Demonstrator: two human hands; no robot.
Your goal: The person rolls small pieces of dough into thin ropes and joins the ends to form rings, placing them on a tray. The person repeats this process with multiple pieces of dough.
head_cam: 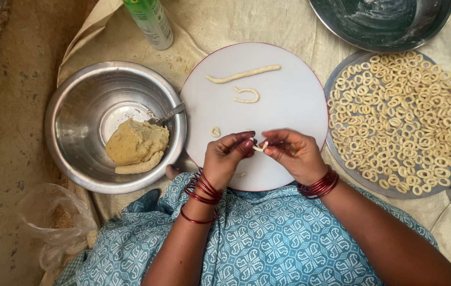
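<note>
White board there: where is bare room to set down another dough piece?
The white board is bare on its right half, between the dough rope and the right hand. The tray of rings is crowded throughout.

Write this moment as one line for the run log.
left hand: pinches small pale dough strip | right hand: pinches same strip | under: round white board | right: steel tray of dough rings

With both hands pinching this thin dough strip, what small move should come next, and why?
Probably curl the short pale dough strip until its ends meet. The left hand and right hand each pinch one end over the round white board, and the round steel tray beside it holds many closed dough rings.
</note>
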